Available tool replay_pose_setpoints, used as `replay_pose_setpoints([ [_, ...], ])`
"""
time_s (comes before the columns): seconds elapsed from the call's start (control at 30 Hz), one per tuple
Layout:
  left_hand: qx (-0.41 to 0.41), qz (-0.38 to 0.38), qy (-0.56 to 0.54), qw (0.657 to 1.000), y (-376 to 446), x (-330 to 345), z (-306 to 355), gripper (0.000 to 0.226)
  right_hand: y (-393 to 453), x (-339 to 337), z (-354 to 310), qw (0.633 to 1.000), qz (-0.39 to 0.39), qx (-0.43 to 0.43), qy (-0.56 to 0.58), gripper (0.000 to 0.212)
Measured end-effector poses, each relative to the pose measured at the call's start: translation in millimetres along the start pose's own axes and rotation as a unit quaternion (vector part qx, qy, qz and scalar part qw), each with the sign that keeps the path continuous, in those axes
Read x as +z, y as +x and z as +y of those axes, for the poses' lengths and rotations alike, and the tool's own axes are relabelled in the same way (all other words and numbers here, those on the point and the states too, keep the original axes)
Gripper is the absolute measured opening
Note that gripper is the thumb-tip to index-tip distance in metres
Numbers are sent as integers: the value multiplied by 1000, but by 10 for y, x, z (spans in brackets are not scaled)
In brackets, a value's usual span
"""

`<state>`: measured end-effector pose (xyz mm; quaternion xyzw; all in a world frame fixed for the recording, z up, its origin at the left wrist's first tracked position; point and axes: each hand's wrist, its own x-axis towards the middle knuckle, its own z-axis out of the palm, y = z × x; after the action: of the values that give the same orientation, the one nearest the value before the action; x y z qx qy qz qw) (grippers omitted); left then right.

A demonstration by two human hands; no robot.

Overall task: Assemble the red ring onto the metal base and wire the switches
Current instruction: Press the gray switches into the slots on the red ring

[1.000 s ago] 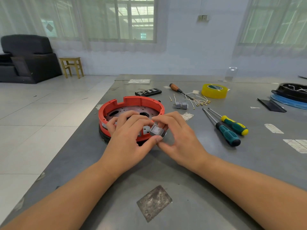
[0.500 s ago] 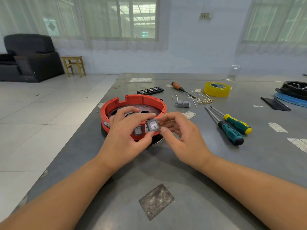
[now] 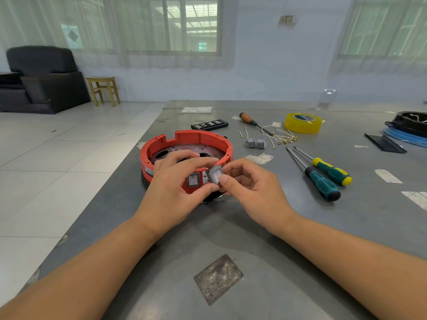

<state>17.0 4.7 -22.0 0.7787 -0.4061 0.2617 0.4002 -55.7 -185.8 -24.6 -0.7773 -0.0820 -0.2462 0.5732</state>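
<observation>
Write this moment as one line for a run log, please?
stage: fitting second switch | red ring: one switch seated | left hand: pinches loose switch | right hand: pinches it too

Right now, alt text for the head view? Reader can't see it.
Both hands, left hand and right hand, pinch a tilted grey switch against the near wall of a red ring on a grey table, beside a switch already seated in that wall. Two screwdrivers, yellow tape, loose wires and two spare switches lie to the right.
</observation>
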Motion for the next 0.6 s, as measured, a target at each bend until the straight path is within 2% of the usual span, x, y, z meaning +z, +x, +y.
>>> replay_pose_setpoints([
  [0.13,42,2,45,998,13,20,11,37,-4,22,-13,998,3,12,62,11],
  [0.3,15,36,29,999,-14,50,96,27,-40,92,-20,992,1,48,120,16],
  [0.4,3,9,28,1000,-15,44,127,33,-39,99,-28,994,-6,37,106,16],
  [0.5,27,-38,37,998,-9,-23,83,43,-23,66,-33,996,-5,21,89,18],
  [0.6,46,-47,60,996,-8,-97,-8,53,-11,40,-11,1000,-12,-5,19,23],
])
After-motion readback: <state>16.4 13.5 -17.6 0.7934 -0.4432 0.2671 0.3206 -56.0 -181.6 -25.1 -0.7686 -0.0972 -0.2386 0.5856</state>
